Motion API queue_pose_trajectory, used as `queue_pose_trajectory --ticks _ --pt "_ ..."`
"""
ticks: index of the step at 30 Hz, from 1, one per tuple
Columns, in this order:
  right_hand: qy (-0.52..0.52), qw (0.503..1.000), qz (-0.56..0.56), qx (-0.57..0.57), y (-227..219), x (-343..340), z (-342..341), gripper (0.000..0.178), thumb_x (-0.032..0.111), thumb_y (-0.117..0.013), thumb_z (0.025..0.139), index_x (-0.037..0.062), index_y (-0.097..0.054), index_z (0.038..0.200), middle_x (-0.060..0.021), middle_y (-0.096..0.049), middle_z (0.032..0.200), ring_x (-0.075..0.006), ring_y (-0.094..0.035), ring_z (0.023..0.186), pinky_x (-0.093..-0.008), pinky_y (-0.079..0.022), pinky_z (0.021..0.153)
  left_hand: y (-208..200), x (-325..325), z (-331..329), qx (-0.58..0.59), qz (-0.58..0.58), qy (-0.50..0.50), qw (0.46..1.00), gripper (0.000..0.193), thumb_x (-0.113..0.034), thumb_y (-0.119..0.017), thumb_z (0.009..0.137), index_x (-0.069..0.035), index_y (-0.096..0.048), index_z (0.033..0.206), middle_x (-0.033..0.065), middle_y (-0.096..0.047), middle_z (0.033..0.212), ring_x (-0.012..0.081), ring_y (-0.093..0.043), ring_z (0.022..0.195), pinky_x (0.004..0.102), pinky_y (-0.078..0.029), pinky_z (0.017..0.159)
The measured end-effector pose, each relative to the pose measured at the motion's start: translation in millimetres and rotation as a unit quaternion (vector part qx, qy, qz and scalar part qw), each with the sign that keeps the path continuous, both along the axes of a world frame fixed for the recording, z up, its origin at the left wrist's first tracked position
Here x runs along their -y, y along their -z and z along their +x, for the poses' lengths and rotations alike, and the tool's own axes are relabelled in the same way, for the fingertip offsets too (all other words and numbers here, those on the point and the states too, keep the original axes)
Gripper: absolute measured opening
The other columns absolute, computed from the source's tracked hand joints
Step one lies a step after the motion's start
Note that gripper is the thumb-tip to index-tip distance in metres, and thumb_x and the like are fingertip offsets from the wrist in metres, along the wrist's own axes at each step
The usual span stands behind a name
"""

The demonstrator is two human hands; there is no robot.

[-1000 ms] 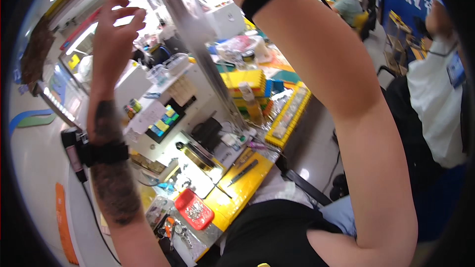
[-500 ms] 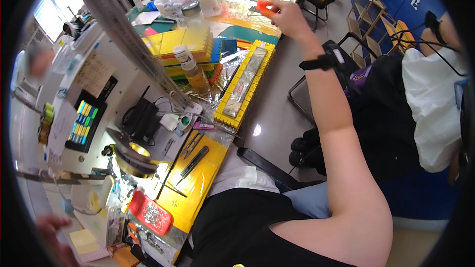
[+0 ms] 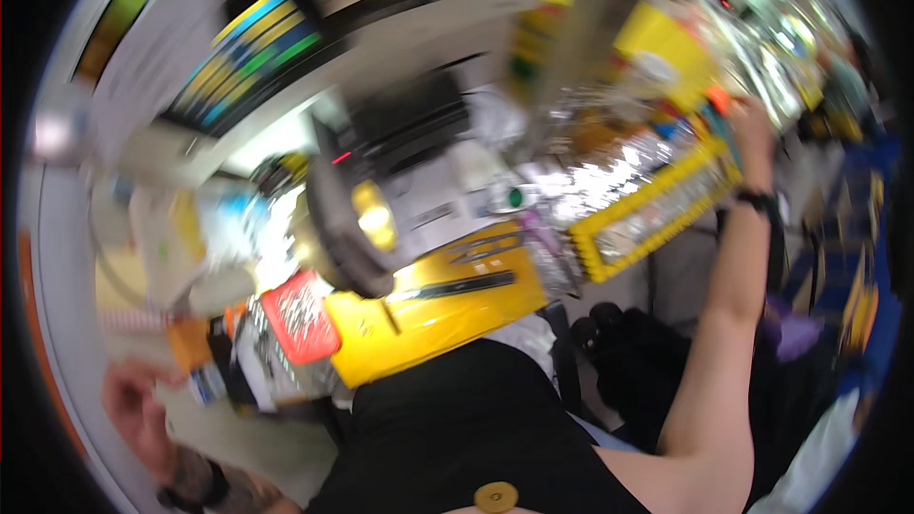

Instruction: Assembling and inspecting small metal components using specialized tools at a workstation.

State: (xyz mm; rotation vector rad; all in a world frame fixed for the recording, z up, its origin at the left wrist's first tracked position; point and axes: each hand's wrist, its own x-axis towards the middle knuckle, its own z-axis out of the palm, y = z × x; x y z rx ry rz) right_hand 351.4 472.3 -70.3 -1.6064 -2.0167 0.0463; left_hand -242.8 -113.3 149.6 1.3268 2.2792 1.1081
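Small bright-orange object (image 3: pixel 718 99), material blurred, is pinched by right hand (image 3: pixel 750 128) near right end of long yellow rectangular tray (image 3: pixel 585 255). Left hand (image 3: pixel 141 409), seemingly empty, fingers loosely parted, is held well left of tray. Drop could be caused by slack pinch.

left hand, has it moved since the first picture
Yes, down: it was raised high, up and left of the red tray; now the left hand is at lower left of it.

Two hands (image 3: pixel 140 411), perhaps one orange object (image 3: pixel 719 99)
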Motion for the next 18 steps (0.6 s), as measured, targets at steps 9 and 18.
queue_pose_trajectory --ticks 9,18 --pt "-0.517 0.668 -0.191 -0.5 -89.5 288.1 -189.6 0.032 0.029 -0.072 0.096 -0.0014 -0.069 0.087 -0.0166 -0.07 0.082 -0.0226 -0.066 0.065 -0.0314 -0.053 0.063 76.8 -7.5 11.9 0.083 0.048 0.09 0.991 0.021 -0.014 -0.076 0.088 0.0 -0.06 0.088 0.0118 -0.066 0.086 0.0198 -0.065 0.075 0.0307 -0.052 0.071" --pt "-0.288 0.539 -0.542 -0.577 -56.9 454.5 -411.4 0.027 0.015 -0.058 0.106 -0.0036 -0.051 0.124 -0.0078 -0.063 0.09 -0.0099 -0.061 0.071 -0.025 -0.051 0.063 142.9 -51.6 -4.3 -0.074 0.151 0.075 0.983 0.014 -0.002 -0.075 0.081 -0.001 -0.065 0.091 0.0095 -0.063 0.089 0.0232 -0.061 0.078 0.0325 -0.049 0.073"
